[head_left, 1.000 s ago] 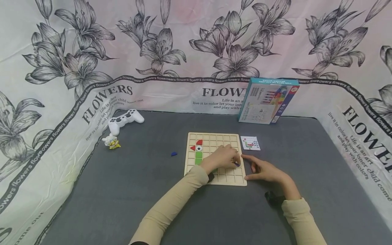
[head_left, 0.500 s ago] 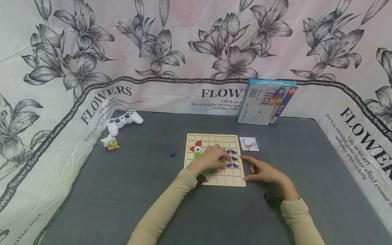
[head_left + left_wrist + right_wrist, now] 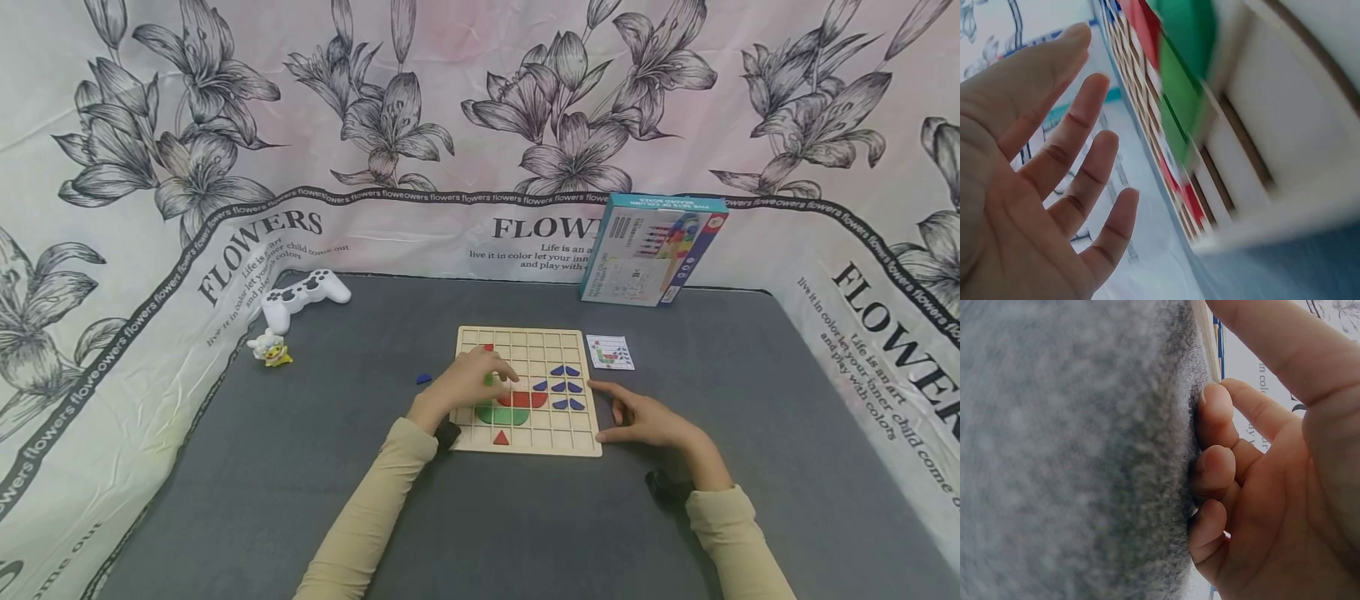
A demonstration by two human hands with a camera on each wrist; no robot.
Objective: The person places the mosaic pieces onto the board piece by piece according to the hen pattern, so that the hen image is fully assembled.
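Observation:
My left hand (image 3: pixel 461 385) is over the left part of a wooden grid board (image 3: pixel 573 440), its fingers loosely bent with nothing between them. In the left wrist view that hand (image 3: pixel 1047 162) is beside the board, palm showing. Behind it, part of the red and green column is hidden. Red pieces (image 3: pixel 523 400), green rounded pieces (image 3: pixel 495 415) and a red triangle (image 3: pixel 501 438) lie in the grid. Several blue petal-shaped pieces (image 3: pixel 575 387) fill cells at the right. My right hand (image 3: pixel 656 419) touches the board's right edge with extended thumb and index finger; the other fingers curl in.
One loose blue piece (image 3: pixel 423 379) lies on the grey cloth left of the board. A pattern card (image 3: pixel 611 353) sits at its right. Farther back are a white game controller (image 3: pixel 307 297), a small yellow-white figurine (image 3: pixel 271 349) and an upright box (image 3: pixel 648 250).
My left hand has moved left across the board, away from the blue pieces, uncovering them and the red and green pieces. My right hand keeps its place at the board's edge.

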